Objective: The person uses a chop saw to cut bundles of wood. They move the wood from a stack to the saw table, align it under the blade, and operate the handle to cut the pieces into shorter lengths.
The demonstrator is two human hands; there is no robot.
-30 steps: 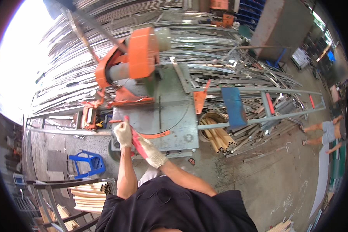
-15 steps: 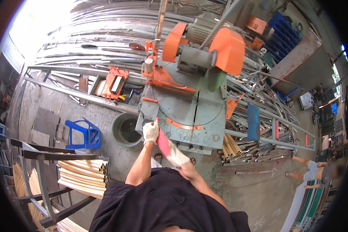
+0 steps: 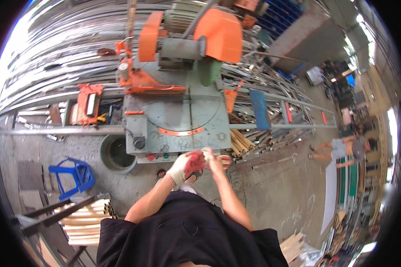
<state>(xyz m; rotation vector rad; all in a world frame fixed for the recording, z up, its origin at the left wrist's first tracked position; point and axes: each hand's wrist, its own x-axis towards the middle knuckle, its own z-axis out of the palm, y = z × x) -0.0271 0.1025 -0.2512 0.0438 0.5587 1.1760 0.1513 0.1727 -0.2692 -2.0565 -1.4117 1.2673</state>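
Observation:
My left hand [image 3: 189, 165] wears a white work glove with a red palm. Its palm shows, and its fingers reach open towards my right hand [image 3: 210, 156], just in front of the saw table's near edge. White and red glove fabric [image 3: 224, 161] shows beside my right wrist; blur hides the right fingers and whether they grip it. Both hands are close together, perhaps touching. Beyond them is a cut-off saw with an orange blade guard [image 3: 219, 35], a grey motor housing and a grey table [image 3: 169, 143]. A black knob [image 3: 139, 142] and red and green buttons sit at its front.
A round bucket [image 3: 119, 153] and a blue plastic stool [image 3: 73, 178] stand left. Bundled tubes [image 3: 82, 224] lie on a dark rack nearby. Metal profiles [image 3: 62, 53] fill the back. Offcuts [image 3: 272, 144] are piled right. Another person [image 3: 343, 150] stands farther right.
My left hand has left the black knob area and moved right to meet my right hand. My right hand has drawn back from the table's front left. The view has shifted right.

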